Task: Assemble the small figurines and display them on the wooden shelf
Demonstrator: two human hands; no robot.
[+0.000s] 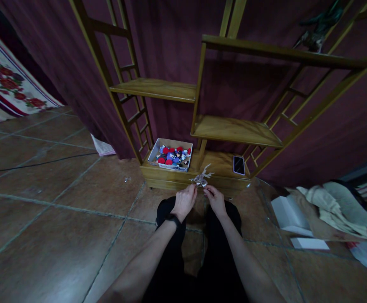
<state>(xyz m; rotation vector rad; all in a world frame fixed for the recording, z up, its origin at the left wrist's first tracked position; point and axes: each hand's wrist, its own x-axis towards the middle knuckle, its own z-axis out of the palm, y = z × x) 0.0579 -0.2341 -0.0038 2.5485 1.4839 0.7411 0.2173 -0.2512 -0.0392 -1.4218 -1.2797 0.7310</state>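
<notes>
Between my two hands is a small clear, glassy ornament (200, 180) with pale branching prongs like antlers. My left hand (184, 202), a dark band on its wrist, pinches it from the left. On the other side my right hand (215, 201) has thumb and fingertips closed at its lower right edge. Both hands are above my knees, in front of the shelf's low base. Just beyond stands an open white box (174, 168) filled with small figures and red round pieces.
A wooden display shelf (167, 89) with stepped boards stands against a dark red curtain (164, 38). A phone (238, 165) lies on its base board. White boxes (291, 214) and a beige cloth (331, 206) lie at right. A dark cable (38, 163) crosses the tiled floor (85, 235).
</notes>
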